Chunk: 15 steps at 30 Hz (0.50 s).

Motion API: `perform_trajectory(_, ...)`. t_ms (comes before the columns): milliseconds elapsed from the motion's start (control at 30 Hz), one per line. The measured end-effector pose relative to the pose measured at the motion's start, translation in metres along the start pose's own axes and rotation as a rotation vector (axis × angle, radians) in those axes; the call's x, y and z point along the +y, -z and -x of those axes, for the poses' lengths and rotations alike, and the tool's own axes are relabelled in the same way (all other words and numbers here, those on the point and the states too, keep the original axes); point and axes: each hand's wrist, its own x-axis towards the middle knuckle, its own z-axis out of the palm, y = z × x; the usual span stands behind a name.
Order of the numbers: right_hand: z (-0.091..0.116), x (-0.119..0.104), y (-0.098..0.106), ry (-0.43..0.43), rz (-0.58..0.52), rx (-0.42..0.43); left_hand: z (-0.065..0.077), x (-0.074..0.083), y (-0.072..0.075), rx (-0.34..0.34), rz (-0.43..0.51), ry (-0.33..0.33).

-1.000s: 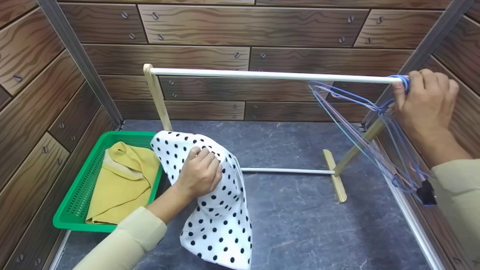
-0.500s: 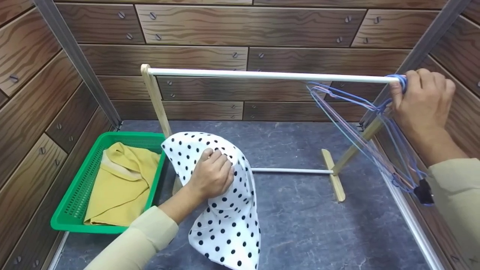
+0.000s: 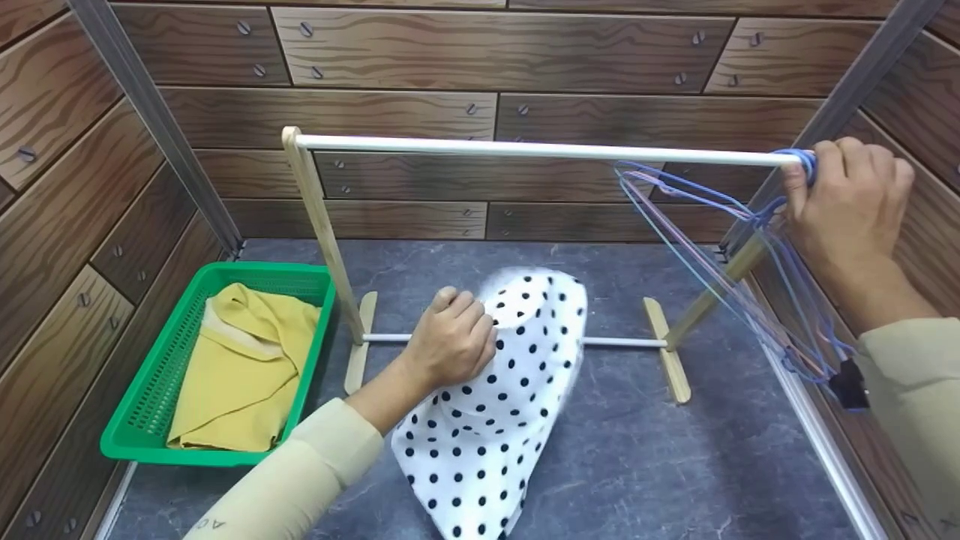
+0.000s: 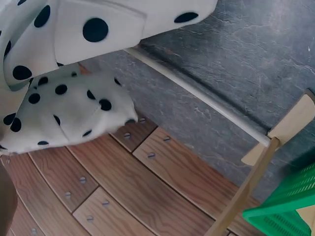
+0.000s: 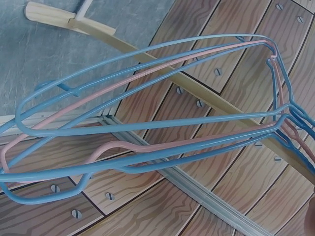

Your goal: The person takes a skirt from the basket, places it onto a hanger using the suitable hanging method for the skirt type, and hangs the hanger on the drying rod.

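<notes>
"What's closest to us?"

"The white fabric piece with black polka dots (image 3: 517, 390). It hangs from the person's left hand (image 3: 454, 337), crossing in front of the rack's lower bar. Its lower end runs out of sight, so I can't tell if it touches the floor."

"And those fingers?"

"Curled tight, gripping a gathered bit of it. The upper edge is blurred."

"Beyond that?"

"On the left, the green perforated plastic basket (image 3: 150, 454), with a folded mustard-yellow cloth (image 3: 247, 375) lying in it, untouched by either hand."

"The other hand?"

"The right hand (image 3: 851, 206) is up at the right end of the clothes rack with pale wooden posts and a white rail (image 3: 480, 146). Fingers bent over that end, thumb alongside; I can't tell whether they pinch the hooks too."

"Whose hooks?"

"The blue and pink wire hangers (image 5: 147, 126), bunched together just beside that hand, bare as far as I see."

"So how far along?"

"Early, I'd judge. One piece is in hand, but nothing is draped on rail or hanger. The spotted fabric is unplaced and the yellow one waits its turn."
</notes>
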Motion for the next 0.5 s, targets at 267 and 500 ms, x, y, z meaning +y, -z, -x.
perform_trajectory(267, 0.000, -0.002, 0.000, 0.003, -0.003, 0.023, 0.001, -0.005, -0.002, -0.017, -0.021, -0.030)
perform_trajectory(500, 0.000, -0.001, 0.000, -0.001, 0.001, 0.000, 0.007, -0.015, -0.006, -0.096, -0.067, -0.046)
